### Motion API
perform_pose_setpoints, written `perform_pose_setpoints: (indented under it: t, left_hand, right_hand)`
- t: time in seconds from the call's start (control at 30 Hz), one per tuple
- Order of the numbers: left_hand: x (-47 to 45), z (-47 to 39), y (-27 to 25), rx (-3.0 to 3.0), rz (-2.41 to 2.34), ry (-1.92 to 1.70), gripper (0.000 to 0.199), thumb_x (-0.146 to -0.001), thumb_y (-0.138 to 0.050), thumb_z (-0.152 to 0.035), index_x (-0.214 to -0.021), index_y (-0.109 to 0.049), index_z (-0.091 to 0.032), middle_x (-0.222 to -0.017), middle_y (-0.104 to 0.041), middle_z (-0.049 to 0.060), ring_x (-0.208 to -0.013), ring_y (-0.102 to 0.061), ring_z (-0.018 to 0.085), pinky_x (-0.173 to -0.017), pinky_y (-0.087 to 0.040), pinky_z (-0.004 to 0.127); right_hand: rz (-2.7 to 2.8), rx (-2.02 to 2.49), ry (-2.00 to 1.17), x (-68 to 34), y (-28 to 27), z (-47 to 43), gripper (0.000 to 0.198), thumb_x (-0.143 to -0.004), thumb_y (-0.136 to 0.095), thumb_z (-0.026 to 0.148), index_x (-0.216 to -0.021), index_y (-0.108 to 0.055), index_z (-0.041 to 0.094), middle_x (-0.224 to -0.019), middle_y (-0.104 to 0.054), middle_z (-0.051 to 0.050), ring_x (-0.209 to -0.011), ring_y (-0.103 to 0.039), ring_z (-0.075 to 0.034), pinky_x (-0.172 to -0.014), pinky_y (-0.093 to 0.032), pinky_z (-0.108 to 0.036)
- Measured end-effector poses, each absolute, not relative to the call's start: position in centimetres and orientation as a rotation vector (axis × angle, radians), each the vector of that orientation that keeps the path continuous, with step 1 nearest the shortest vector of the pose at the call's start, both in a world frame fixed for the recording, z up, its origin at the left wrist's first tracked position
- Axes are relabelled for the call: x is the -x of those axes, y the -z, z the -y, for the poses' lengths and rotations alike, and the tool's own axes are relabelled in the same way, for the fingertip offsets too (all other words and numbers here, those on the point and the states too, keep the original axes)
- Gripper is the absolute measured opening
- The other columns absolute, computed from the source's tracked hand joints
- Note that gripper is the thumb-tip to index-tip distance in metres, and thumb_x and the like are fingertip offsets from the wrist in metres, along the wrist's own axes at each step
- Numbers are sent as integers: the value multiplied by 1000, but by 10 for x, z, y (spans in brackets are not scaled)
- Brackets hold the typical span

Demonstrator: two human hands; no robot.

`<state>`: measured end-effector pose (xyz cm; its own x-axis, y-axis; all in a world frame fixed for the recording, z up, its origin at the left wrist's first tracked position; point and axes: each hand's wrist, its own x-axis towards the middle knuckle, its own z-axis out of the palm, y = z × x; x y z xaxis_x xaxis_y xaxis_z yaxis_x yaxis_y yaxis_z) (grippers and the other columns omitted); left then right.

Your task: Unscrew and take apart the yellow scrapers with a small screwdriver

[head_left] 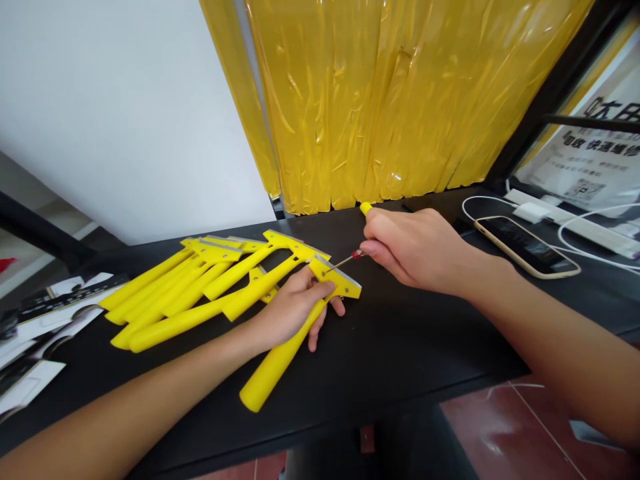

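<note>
My left hand (293, 307) is closed around the neck of a yellow scraper (280, 367), whose handle slants down toward the front of the black table. A metal blade runs along the far edge of its head, and screws show on the yellow face. In my right hand (410, 253) is a screwdriver (345, 262) with a yellow end, gripped in the fist. Its thin shaft points left and down, and the tip meets a screw on the scraper's head. To the left of my left hand lies a pile of several similar yellow scrapers (180, 313), partly overlapping.
Flat printed card pieces (37, 363) are stacked at the left end of the black table (400, 353). A phone (525, 245) lies at the right beside a white power strip (575, 223) with cables. Behind stand a white panel (130, 120) and a yellow plastic sheet (390, 100).
</note>
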<state>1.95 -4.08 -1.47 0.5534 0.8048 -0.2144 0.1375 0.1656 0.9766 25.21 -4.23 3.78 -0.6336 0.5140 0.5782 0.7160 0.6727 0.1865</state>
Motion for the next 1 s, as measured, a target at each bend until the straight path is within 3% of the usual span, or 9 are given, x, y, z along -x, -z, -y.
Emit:
perform_pose_setpoints:
  t: [0.3,0.5,0.63,0.8,1.0]
  left_hand:
    - [-18,40,20,-1425,-862,-541,23,-98,-51,-40,-103,-49,-18,-86,-71,5,-36,-53,10,-31,-43,24]
    - [-20,41,9,-1360,-898,-563,18,-97,-53,-35,-93,-51,-17,-75,-70,4,-35,-52,11,-33,-45,24]
    - [-20,42,7,-1343,-902,-561,22,-97,-52,-33,-85,-55,-16,-52,-60,-1,-33,-51,12,-35,-44,23]
    - [-21,42,14,-1276,-907,-775,18,-94,-57,-34,-94,-50,-18,-76,-71,3,-35,-50,11,-32,-45,26]
    - [-20,35,17,-1223,-923,-1037,26,-91,-63,-38,-99,-47,-19,-83,-70,3,-41,-53,10,-36,-49,25]
  right_hand:
    - [2243,1098,442,-250,-33,45,41,-105,-34,47,-83,-55,20,-62,-61,-1,-52,-52,-14,-52,-23,-31]
    - [2354,879,170,-249,-32,43,11,-101,-42,26,-101,-51,21,-84,-65,-2,-61,-54,-13,-54,-30,-27]
    - [2375,820,27,-248,-32,45,16,-91,-46,16,-105,-51,21,-91,-64,-2,-65,-53,-13,-58,-35,-26]
    - [2312,980,88,-246,-27,43,18,-102,-44,30,-111,-56,20,-77,-67,1,-59,-56,-13,-58,-35,-26]
    - [2315,862,-33,-237,-12,40,32,-100,-47,25,-131,-50,20,-102,-70,-6,-71,-62,-14,-64,-43,-26]
